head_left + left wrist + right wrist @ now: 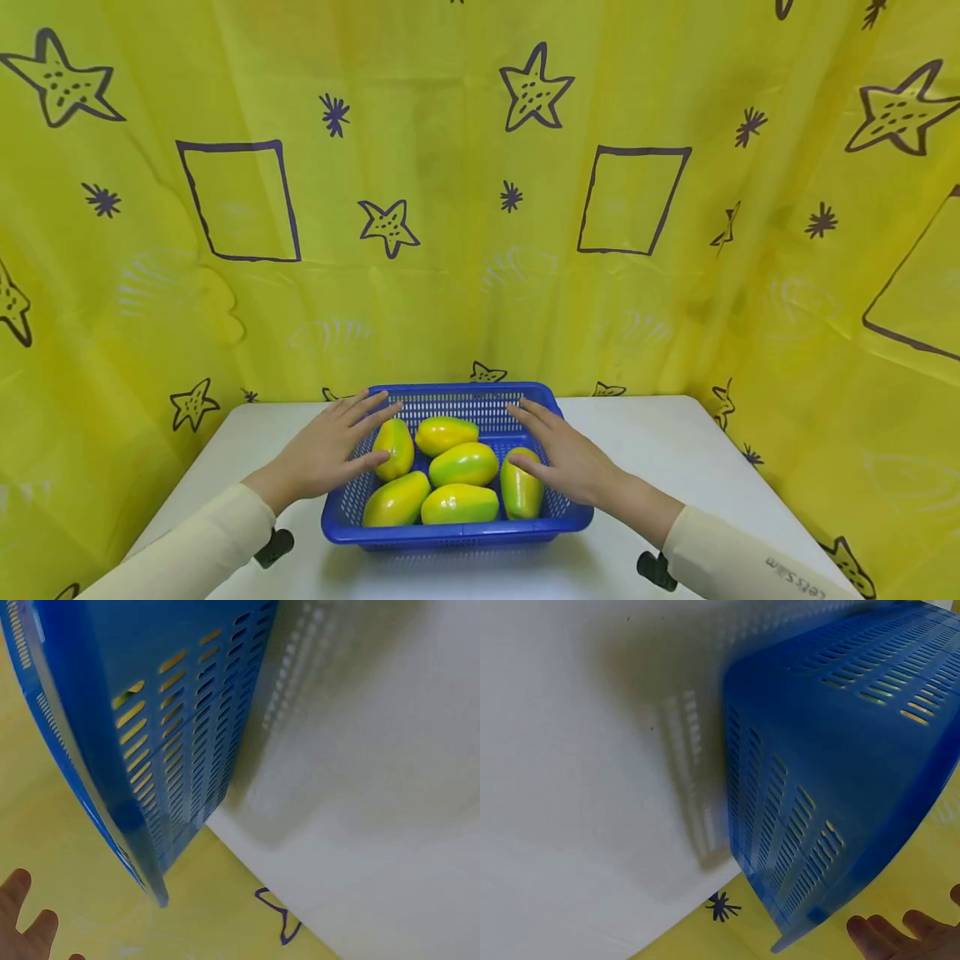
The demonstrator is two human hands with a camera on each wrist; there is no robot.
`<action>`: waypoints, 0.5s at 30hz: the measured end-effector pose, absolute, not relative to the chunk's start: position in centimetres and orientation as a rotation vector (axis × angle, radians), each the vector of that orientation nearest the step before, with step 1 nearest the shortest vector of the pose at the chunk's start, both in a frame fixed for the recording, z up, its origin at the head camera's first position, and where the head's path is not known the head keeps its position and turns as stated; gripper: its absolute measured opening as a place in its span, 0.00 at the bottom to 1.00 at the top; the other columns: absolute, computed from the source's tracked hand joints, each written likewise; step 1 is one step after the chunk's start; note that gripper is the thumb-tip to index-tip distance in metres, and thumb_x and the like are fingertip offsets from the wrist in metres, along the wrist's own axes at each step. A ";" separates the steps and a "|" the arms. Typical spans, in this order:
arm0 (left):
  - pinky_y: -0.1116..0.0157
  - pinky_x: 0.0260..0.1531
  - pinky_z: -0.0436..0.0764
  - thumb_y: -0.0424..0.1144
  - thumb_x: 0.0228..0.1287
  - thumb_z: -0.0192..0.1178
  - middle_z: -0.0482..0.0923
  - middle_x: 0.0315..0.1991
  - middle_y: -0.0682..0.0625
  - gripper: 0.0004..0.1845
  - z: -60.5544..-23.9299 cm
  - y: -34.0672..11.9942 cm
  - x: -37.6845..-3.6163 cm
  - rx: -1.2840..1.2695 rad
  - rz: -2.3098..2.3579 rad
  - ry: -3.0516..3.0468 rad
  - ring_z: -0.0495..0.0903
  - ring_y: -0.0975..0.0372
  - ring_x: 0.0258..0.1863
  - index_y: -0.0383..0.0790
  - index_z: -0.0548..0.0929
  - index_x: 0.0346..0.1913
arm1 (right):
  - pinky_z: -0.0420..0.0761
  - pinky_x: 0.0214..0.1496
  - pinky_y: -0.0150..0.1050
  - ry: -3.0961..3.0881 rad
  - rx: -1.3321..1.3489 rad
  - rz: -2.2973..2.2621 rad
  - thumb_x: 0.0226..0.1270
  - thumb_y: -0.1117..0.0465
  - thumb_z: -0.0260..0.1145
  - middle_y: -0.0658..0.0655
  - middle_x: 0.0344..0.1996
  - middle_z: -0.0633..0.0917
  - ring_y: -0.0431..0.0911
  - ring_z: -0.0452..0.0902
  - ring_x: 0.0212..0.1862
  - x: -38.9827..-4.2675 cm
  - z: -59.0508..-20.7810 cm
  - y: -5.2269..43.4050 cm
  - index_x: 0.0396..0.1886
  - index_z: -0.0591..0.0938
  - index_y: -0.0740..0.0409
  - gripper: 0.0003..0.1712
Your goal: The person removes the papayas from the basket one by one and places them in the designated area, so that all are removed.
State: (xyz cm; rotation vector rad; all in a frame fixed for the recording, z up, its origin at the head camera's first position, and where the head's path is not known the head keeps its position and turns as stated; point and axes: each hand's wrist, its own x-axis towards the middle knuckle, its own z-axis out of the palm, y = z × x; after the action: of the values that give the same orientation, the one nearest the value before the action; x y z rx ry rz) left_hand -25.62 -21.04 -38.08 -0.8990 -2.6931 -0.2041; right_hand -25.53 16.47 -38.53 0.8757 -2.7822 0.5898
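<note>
A blue slotted plastic basket (570, 521) stands on a white table (660, 450) and holds several yellow-green mangoes (463, 464). My left hand (337, 446) lies flat over the basket's left rim, fingers straight, thumb by the leftmost mango (395, 447). Over the right rim my right hand (558, 454) also rests with straight fingers, its thumb near the right mango (521, 486). The left wrist view shows the basket's slotted wall (187, 742) and my fingertips (22, 922). From the right wrist view I see the other wall (832, 772) and fingertips (900, 934).
A yellow curtain (480, 192) printed with stars and squares closes in the table at the back and on both sides. Bare white tabletop (577, 787) lies to the left and right of the basket and in front of it.
</note>
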 end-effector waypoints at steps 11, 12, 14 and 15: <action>0.35 0.68 0.58 0.59 0.72 0.50 0.59 0.75 0.44 0.34 -38.7 -22.2 -25.2 -0.687 -0.391 -2.740 0.57 0.41 0.73 0.54 0.59 0.76 | 0.67 0.66 0.66 -2.795 0.731 0.731 0.69 0.34 0.56 0.59 0.75 0.61 0.60 0.58 0.74 -24.8 -39.1 15.8 0.78 0.58 0.45 0.43; 0.35 0.67 0.58 0.59 0.72 0.50 0.59 0.75 0.44 0.34 -38.8 -22.3 -25.1 -0.674 -0.411 -2.743 0.57 0.41 0.73 0.54 0.59 0.76 | 0.66 0.67 0.67 -2.801 0.720 0.747 0.69 0.34 0.55 0.59 0.75 0.62 0.60 0.57 0.74 -24.7 -39.2 15.7 0.78 0.58 0.45 0.44; 0.34 0.66 0.60 0.58 0.72 0.50 0.59 0.75 0.43 0.34 -38.9 -22.5 -25.0 -0.651 -0.447 -2.749 0.57 0.41 0.73 0.55 0.58 0.77 | 0.65 0.68 0.67 -2.811 0.695 0.784 0.69 0.33 0.55 0.57 0.75 0.62 0.59 0.56 0.75 -24.6 -39.4 15.6 0.78 0.57 0.46 0.44; 0.34 0.65 0.61 0.58 0.72 0.50 0.59 0.75 0.43 0.34 -39.0 -22.5 -24.9 -0.641 -0.466 -2.750 0.57 0.41 0.73 0.55 0.58 0.77 | 0.64 0.68 0.66 -2.813 0.682 0.801 0.69 0.33 0.55 0.57 0.75 0.62 0.59 0.55 0.75 -24.6 -39.4 15.5 0.78 0.57 0.46 0.44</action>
State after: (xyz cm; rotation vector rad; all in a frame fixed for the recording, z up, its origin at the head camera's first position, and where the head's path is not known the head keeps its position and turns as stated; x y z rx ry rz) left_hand -24.87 -22.52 -38.99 -0.6408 -2.7503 -0.4665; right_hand -24.56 15.53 -39.44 0.6822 -2.8129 0.8010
